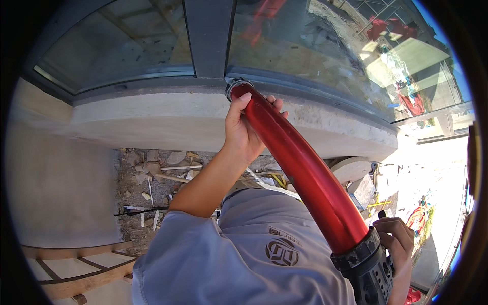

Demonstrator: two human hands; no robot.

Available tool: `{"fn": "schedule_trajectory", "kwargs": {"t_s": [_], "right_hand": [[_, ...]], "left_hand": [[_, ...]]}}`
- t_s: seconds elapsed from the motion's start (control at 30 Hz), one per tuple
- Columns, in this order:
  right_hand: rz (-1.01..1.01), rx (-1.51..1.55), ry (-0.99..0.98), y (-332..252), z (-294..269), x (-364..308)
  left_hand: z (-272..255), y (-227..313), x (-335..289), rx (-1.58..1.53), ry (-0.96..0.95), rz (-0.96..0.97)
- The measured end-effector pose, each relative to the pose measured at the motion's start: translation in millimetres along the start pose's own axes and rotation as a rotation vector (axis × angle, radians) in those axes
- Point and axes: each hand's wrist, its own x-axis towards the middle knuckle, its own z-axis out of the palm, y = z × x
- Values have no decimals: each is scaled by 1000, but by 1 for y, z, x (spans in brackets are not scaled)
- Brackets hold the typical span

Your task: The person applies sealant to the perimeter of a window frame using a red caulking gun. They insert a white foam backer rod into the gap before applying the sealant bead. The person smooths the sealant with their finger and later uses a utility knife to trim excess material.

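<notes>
We hold the red caulking gun (305, 170) slantwise over our grey shirt (254, 213), the fingers of our left hand (245, 131) wrapped around it near the front collar (233, 88) and those of our right hand (400, 241) closed on its black rear end (367, 274). The gun's tip points at the foot of the dark window post (211, 40), just over the pale sill (173, 109), though contact is hard to tell

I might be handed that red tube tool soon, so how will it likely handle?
The red tube is probably stiff: its metallic sheen suggests a rigid barrel. The bulky black housing by the right hand may make that end heavier. Its smooth, rounded surface could twist or slip in a loose grip.
</notes>
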Motion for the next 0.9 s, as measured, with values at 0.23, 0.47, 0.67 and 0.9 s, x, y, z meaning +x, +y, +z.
{"fn": "schedule_trajectory", "kwargs": {"t_s": [0.23,0.47,0.67,0.9], "right_hand": [[30,-269,-102,-58,-34,30],[183,-240,-187,-84,-73,42],[187,-415,-46,-54,-78,16],[335,-435,22,-20,-85,-18]], "left_hand": [[5,-2,0,-101,-79,-3],[15,-19,8,-166,-109,-65],[22,-44,18,-232,-117,-236],[28,-86,38,-139,-133,-362]]}}
